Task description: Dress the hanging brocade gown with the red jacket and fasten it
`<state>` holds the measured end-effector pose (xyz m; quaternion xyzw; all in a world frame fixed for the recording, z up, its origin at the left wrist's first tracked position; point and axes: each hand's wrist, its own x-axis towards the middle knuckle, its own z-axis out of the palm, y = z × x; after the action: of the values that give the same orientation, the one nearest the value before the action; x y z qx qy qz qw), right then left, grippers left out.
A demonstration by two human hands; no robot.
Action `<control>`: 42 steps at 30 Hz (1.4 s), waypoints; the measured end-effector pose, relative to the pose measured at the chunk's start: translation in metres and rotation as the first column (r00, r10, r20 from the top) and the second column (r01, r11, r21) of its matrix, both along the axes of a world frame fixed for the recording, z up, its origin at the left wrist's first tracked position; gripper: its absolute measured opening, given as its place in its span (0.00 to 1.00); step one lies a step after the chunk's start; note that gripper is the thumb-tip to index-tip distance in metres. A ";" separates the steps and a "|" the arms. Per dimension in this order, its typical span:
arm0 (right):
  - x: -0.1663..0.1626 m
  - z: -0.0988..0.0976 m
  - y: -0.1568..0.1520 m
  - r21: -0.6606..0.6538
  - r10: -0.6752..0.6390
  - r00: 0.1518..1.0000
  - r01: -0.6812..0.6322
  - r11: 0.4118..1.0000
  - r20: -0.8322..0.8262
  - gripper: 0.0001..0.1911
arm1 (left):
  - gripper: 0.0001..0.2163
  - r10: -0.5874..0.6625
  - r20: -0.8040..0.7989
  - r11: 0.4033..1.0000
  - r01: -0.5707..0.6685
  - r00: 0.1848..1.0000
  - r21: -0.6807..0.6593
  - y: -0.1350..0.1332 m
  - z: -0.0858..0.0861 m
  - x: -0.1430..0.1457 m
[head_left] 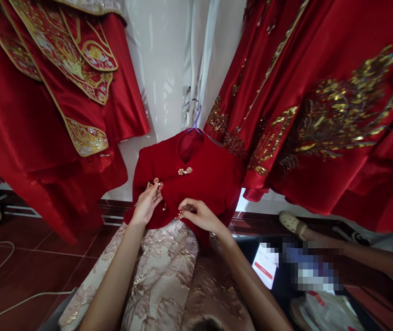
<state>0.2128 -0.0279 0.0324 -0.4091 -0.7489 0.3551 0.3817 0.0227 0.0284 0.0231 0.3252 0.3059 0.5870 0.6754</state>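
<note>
A red jacket (168, 161) with short sleeves hangs in front of me on a purple hanger (196, 117). Below its collar sits a pearl-and-gold flower clasp (185, 171). At the jacket's left side, my left hand (147, 204) has its fingertips closed on a gold-and-pearl flower ornament (156, 182). A small pearl drop (164, 208) dangles just below. My right hand (199, 214) is bent at the hem, thumb and fingers pinching another beaded ornament (179, 215), partly hidden by the fingers. Beneath the hem spreads a pale gold floral brocade skirt (168, 257).
Red embroidered garments (79, 59) hang at the left, and red sequined ones (337, 115) at the right. A lit phone screen (265, 266) and a clear plastic package (330, 310) lie at lower right. Another person's foot in a clog (292, 224) is nearby. A cable (27, 294) crosses the tiles.
</note>
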 end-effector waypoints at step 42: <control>0.071 0.047 -0.008 0.057 -0.289 0.956 0.291 0.955 -0.038 0.16 | 0.05 0.576 -0.677 0.452 0.511 0.459 0.731 0.041 0.088 0.040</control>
<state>0.2843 -0.0355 0.0791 -0.4973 -0.6857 0.2777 0.4532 0.0626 0.0693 0.1116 0.8705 0.2583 0.4033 0.1129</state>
